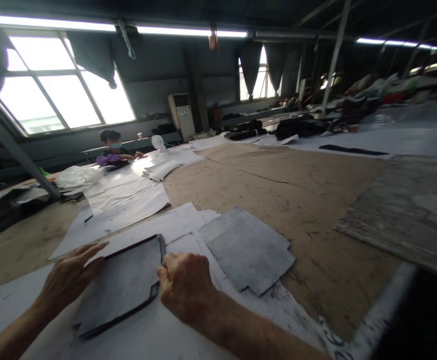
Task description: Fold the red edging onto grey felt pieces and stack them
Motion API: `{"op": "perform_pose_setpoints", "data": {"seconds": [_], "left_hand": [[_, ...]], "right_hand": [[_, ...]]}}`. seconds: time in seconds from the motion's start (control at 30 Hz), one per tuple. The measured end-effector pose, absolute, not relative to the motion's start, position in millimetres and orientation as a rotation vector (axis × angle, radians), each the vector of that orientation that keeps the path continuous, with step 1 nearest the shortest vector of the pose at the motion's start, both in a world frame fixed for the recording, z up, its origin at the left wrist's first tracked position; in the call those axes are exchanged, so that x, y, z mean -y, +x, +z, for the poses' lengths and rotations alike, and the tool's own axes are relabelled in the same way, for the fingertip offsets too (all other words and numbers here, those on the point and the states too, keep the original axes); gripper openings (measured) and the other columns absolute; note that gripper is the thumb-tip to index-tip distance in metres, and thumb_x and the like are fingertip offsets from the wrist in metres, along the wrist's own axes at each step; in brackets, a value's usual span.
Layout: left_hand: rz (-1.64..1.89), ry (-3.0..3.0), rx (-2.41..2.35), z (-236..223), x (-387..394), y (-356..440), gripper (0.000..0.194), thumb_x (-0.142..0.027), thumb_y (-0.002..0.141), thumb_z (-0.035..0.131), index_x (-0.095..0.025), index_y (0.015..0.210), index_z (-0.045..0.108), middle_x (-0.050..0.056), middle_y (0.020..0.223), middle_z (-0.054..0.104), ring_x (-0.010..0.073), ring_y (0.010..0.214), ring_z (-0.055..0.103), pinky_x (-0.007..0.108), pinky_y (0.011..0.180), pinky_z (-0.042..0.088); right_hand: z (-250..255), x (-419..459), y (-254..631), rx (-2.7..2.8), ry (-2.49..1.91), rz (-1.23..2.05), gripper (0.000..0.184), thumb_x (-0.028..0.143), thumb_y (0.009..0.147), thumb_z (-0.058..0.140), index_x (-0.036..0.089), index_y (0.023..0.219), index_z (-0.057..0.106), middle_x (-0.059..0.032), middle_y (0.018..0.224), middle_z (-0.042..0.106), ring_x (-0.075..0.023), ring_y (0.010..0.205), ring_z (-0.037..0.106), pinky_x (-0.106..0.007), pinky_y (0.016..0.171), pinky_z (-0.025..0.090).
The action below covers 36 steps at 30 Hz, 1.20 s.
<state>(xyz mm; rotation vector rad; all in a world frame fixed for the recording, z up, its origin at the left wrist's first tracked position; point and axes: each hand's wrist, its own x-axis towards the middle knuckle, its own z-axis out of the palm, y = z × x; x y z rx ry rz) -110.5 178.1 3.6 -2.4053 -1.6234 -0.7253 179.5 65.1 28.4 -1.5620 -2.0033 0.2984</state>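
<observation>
A grey, flat stack of cut panels (128, 285) with dark edges and a notched corner lies on white paper in front of me. My left hand (71, 272) rests along its left side, fingers stretched out and the thumb over the panel. At the stack's right edge, my right hand (186, 285) is closed in a fist; whatever it grips there is hidden by the fingers. Just to the right lies a second grey panel piece (246, 250) with notched corners, flat and apart from both hands.
Brown paper (274, 195) covers much of the large table. White sheets (128, 202) lie beyond my left hand, and a thick grey slab (409, 215) is at the right. A person (113, 150) sits across the table near a small white fan (158, 143). Dark cloth piles (301, 126) lie farther back.
</observation>
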Motion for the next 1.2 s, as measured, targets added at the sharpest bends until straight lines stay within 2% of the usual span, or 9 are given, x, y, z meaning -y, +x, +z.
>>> {"op": "perform_pose_setpoints", "data": {"seconds": [0.13,0.3,0.43,0.6,0.73,0.8,1.0,1.1,1.2], "left_hand": [[-0.856,-2.179,1.641,15,-154,-93,0.046,-0.049,0.083,0.037,-0.021,0.118,0.049,0.008,0.117,0.053,0.0292,0.106,0.051,0.044,0.093,0.039],[-0.867,-2.335,1.457,14,-98,-46,0.041,-0.051,0.081,0.044,-0.027,0.113,0.053,0.003,0.115,0.056,0.0234,0.102,0.055,0.034,0.088,0.045],[-0.936,-2.600,1.226,5,-58,-3,0.028,-0.041,0.082,0.048,-0.030,0.106,0.058,0.003,0.102,0.062,0.0203,0.088,0.061,0.027,0.075,0.051],[-0.959,-2.892,0.964,-2,-36,50,0.026,-0.024,0.084,0.047,-0.027,0.107,0.056,0.005,0.099,0.063,0.0179,0.087,0.060,0.026,0.075,0.051],[-0.897,-3.074,0.919,-4,-34,84,0.032,-0.018,0.085,0.043,-0.024,0.116,0.051,0.006,0.107,0.060,0.0178,0.095,0.056,0.030,0.080,0.049],[-0.867,-3.120,0.929,-6,-35,97,0.034,-0.019,0.086,0.042,-0.023,0.119,0.048,0.008,0.113,0.057,0.0197,0.100,0.053,0.034,0.085,0.047],[-0.925,-3.038,0.874,-8,-50,126,0.033,-0.022,0.089,0.038,-0.019,0.121,0.045,0.011,0.116,0.054,0.0206,0.104,0.049,0.037,0.089,0.041],[-0.853,-2.948,0.978,-8,-69,136,0.026,-0.025,0.089,0.040,-0.018,0.110,0.054,0.011,0.110,0.057,0.0218,0.100,0.050,0.039,0.087,0.040],[-0.801,-2.882,1.106,-8,-87,142,0.022,-0.026,0.088,0.040,-0.020,0.101,0.057,0.009,0.106,0.058,0.0226,0.099,0.050,0.040,0.086,0.038]], "right_hand": [[55,-58,200,2.102,-1.628,0.214,0.014,0.025,0.077,0.049,0.016,0.084,0.059,-0.0043,0.084,0.063,-0.0166,0.078,0.059,-0.025,0.060,0.036],[62,-27,249,2.310,-1.756,0.130,0.015,0.016,0.066,0.058,0.011,0.080,0.061,-0.0104,0.084,0.060,-0.0235,0.085,0.054,-0.031,0.071,0.039],[49,-12,292,2.404,-1.835,0.056,0.015,0.014,0.067,0.055,0.009,0.079,0.060,-0.0134,0.085,0.059,-0.0244,0.086,0.051,-0.033,0.075,0.039],[35,-15,311,2.545,-1.693,0.035,0.025,0.003,0.065,0.048,0.009,0.086,0.060,-0.0119,0.087,0.058,-0.0209,0.084,0.049,-0.028,0.071,0.037],[33,-21,319,2.431,-1.685,0.098,0.018,0.011,0.080,0.044,0.014,0.080,0.062,-0.0076,0.085,0.059,-0.0167,0.082,0.051,-0.025,0.072,0.036],[34,-23,326,2.338,-1.696,0.159,0.028,0.019,0.089,0.038,0.016,0.077,0.062,-0.0041,0.083,0.060,-0.0135,0.080,0.053,-0.022,0.072,0.035],[29,-30,339,2.061,-1.817,0.283,0.040,0.029,0.093,0.030,0.017,0.070,0.060,0.0008,0.070,0.061,-0.0101,0.063,0.054,-0.019,0.058,0.036],[27,-30,332,1.953,-1.906,0.239,0.029,0.028,0.087,0.039,0.017,0.071,0.060,-0.0005,0.069,0.061,-0.0116,0.062,0.054,-0.021,0.056,0.034],[27,-25,315,1.963,-1.903,0.184,0.012,0.022,0.076,0.051,0.017,0.073,0.062,-0.0040,0.077,0.063,-0.0152,0.071,0.056,-0.023,0.062,0.035]]}}
